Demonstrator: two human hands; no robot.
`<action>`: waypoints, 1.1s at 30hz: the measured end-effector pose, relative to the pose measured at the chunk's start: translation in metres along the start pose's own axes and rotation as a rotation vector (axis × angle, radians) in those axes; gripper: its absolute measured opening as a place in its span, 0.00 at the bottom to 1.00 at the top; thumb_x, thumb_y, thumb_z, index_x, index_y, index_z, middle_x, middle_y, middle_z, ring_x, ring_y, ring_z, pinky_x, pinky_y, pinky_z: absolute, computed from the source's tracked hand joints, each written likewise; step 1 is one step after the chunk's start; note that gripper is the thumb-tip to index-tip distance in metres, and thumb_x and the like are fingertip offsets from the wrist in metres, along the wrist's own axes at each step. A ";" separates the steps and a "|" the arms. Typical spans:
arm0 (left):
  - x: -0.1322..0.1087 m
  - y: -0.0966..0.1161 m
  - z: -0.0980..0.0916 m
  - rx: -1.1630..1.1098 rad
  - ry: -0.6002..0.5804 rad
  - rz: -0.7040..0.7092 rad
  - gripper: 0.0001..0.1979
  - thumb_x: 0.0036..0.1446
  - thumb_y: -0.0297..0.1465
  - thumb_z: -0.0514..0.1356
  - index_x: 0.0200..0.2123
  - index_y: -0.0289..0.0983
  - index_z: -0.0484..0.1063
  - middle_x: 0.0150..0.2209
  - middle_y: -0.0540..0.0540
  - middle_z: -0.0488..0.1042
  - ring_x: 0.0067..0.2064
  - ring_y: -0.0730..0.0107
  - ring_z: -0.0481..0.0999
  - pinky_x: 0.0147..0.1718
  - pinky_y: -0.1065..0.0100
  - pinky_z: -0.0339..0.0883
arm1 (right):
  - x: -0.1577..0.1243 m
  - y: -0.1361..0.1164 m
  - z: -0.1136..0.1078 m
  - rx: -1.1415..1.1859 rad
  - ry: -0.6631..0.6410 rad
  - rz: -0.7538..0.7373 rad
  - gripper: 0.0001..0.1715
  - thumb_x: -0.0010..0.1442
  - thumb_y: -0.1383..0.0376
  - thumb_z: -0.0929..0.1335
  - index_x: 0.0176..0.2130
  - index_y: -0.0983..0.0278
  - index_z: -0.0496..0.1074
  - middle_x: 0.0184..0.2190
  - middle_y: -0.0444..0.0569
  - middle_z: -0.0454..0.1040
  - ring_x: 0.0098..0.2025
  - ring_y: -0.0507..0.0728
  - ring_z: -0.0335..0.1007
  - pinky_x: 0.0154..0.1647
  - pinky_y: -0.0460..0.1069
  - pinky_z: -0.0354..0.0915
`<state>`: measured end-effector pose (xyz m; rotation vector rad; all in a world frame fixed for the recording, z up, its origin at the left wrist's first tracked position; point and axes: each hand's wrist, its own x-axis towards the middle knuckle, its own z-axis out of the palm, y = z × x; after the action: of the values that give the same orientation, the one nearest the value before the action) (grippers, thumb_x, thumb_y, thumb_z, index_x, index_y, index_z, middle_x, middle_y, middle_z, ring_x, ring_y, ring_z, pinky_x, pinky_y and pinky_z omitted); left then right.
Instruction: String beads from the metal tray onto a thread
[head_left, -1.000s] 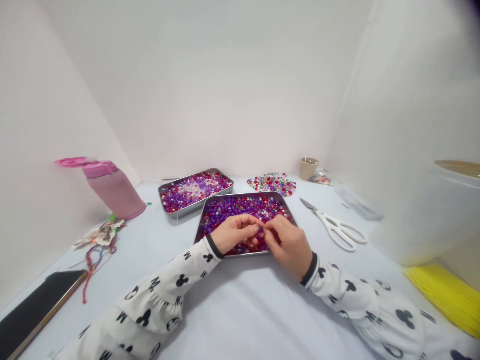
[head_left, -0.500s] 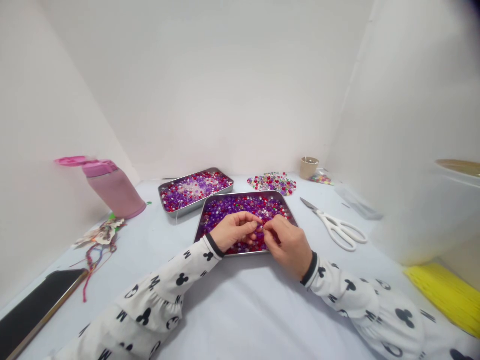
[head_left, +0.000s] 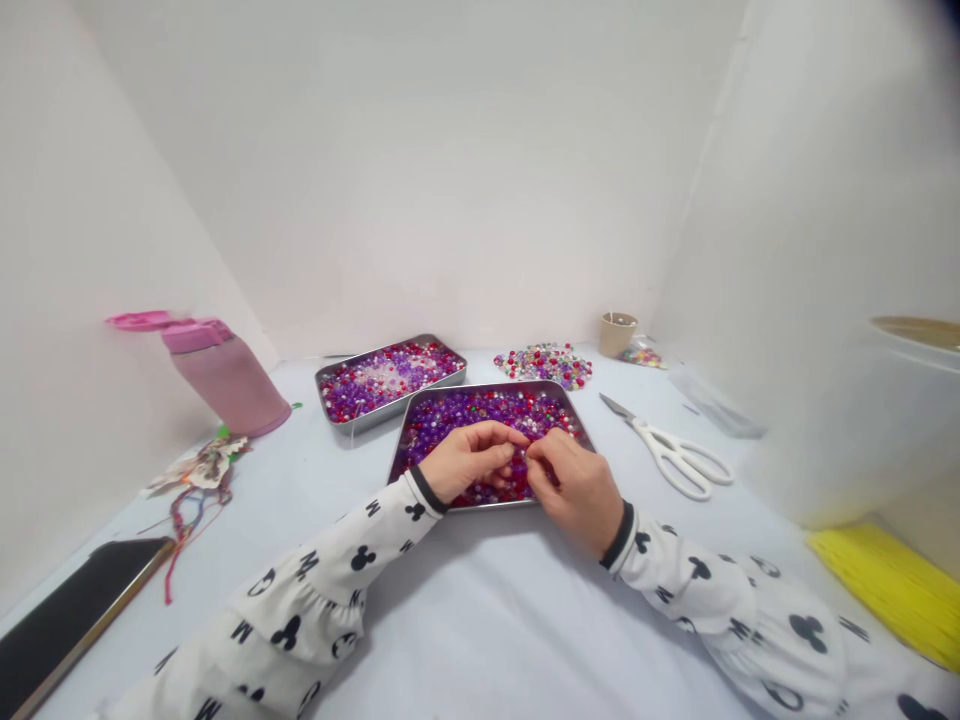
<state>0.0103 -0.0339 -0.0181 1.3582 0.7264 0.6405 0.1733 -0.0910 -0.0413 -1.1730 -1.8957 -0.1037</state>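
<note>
A metal tray [head_left: 429, 420] of purple, red and clear beads lies in the middle of the table. Over its front part, my left hand [head_left: 474, 460] is closed, thumb and fingers brought together. My right hand [head_left: 574, 485] is pinched just beside it, fingertips nearly meeting those of the left. What the fingertips hold is too small to make out. Behind to the left stands a second bead tray [head_left: 375, 411], and a loose pile of mixed beads [head_left: 546, 366] lies behind to the right.
White scissors [head_left: 675, 455] lie right of the tray. Farther back is a small brown cup [head_left: 617, 335]. On the left are a pink bottle [head_left: 232, 380], tangled cords [head_left: 196, 500] and a dark phone-like slab [head_left: 71, 620]. A yellow bundle [head_left: 889, 590] is at right.
Both hands stay almost in the same place, with only a slight shift of the fingertips. The whole view has moved very slightly.
</note>
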 end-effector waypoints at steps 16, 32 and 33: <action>0.000 0.000 0.000 -0.063 -0.042 -0.033 0.17 0.46 0.36 0.65 0.37 0.34 0.68 0.31 0.49 0.72 0.26 0.78 0.71 0.28 0.71 0.65 | -0.001 0.001 0.000 0.013 0.001 0.013 0.07 0.57 0.71 0.60 0.31 0.63 0.65 0.27 0.45 0.66 0.28 0.51 0.64 0.31 0.46 0.60; 0.000 -0.001 0.000 -0.038 0.015 -0.020 0.16 0.45 0.36 0.65 0.35 0.35 0.66 0.25 0.53 0.68 0.24 0.80 0.67 0.26 0.73 0.63 | -0.001 0.001 0.000 0.002 -0.004 0.007 0.06 0.58 0.71 0.60 0.31 0.63 0.65 0.27 0.45 0.66 0.28 0.52 0.64 0.30 0.46 0.59; 0.000 -0.001 0.000 -0.037 0.010 -0.015 0.16 0.45 0.36 0.65 0.35 0.35 0.66 0.25 0.53 0.68 0.24 0.80 0.67 0.26 0.73 0.63 | -0.001 0.001 0.000 0.002 -0.005 0.008 0.06 0.58 0.71 0.60 0.31 0.63 0.65 0.27 0.45 0.66 0.28 0.52 0.64 0.30 0.46 0.59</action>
<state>0.0105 -0.0337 -0.0187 1.3151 0.7283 0.6467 0.1745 -0.0914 -0.0423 -1.1805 -1.8947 -0.0941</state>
